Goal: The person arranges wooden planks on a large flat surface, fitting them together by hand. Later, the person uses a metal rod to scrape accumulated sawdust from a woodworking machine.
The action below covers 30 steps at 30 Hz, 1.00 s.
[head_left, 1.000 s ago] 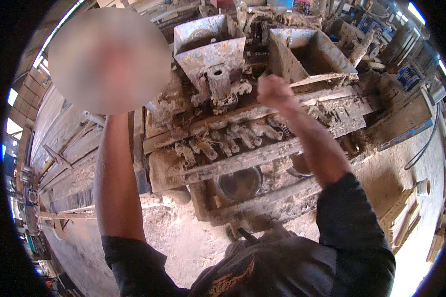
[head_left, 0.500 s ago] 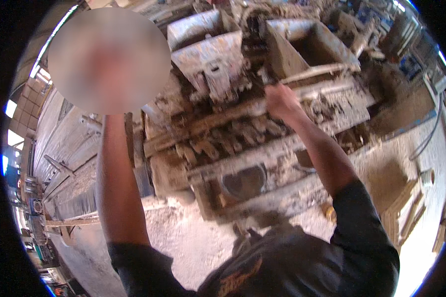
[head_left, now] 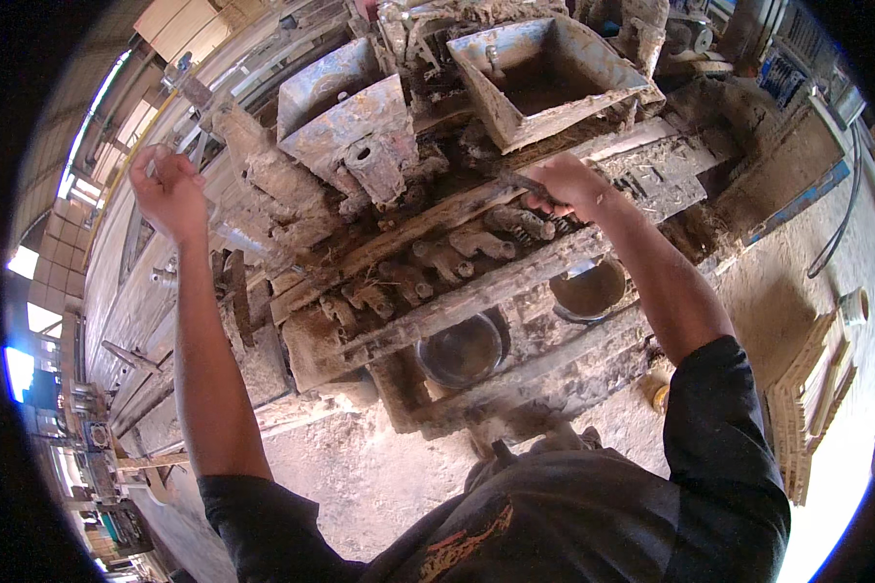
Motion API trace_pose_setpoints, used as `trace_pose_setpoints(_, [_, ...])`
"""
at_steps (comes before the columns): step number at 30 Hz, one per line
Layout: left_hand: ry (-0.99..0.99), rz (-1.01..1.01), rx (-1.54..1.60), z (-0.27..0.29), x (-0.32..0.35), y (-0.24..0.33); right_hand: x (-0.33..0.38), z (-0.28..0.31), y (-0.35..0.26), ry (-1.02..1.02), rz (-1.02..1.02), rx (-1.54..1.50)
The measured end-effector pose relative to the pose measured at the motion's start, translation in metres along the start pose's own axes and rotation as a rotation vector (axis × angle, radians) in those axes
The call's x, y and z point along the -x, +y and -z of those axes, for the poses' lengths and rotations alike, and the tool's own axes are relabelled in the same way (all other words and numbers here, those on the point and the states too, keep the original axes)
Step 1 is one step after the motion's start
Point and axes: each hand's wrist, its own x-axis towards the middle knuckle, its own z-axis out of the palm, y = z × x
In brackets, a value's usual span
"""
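My left hand (head_left: 170, 189) is raised at the left, its fingers loosely curled and apart with nothing visible in them. Beyond the machine's row of levers, my right hand (head_left: 573, 185) is closed on a thin dark bar (head_left: 517, 179), whose end sticks out to the left of my fingers; the rest is hidden in the grip. Below that hand is a row of stubby, dust-caked metal levers (head_left: 442, 260) set along the machine's front rail (head_left: 428, 316). A coiled spring (head_left: 527, 228) shows by one of them.
Two dusty metal hoppers, a left one (head_left: 345, 107) and a right one (head_left: 515, 117), stand behind the levers. Round dark openings (head_left: 462, 350) sit in the lower front. Stacked wooden pieces (head_left: 811, 398) lie at right, a cable (head_left: 850, 204) hangs nearby, and dust covers the floor (head_left: 350, 466).
The view has shifted, and the machine appears farther left and sharper. My right hand stays closed over the lever side, its bar now pointing left. My left hand, masked by a blur before, now shows.
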Motion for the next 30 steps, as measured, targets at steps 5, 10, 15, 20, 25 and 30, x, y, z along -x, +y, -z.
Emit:
trace_pose_setpoints(5, [0.001, -0.017, -0.018, 0.01, -0.007, 0.001, 0.031, -0.038, -0.018, 0.461, 0.358, 0.877])
trace_pose_setpoints(10, [-0.008, -0.047, -0.001, 0.011, -0.009, -0.001, 0.017, -0.025, -0.014, 0.412, 0.391, 0.71])
trace_pose_setpoints(15, [0.005, -0.033, -0.048, 0.011, 0.0, 0.002, 0.02, -0.023, -0.011, 0.239, 0.421, 1.115])
trace_pose_setpoints(20, [0.041, -0.059, -0.051, 0.003, 0.002, 0.009, 0.015, -0.026, -0.052, 0.041, 0.431, 1.342])
trace_pose_setpoints(25, [0.045, -0.043, -0.126, 0.003, -0.003, 0.022, 0.025, -0.037, -0.017, 0.101, 0.509, 1.345])
trace_pose_setpoints(30, [-0.041, 0.014, -0.065, 0.011, 0.003, 0.006, 0.018, -0.026, -0.016, -0.039, 0.407, 1.416])
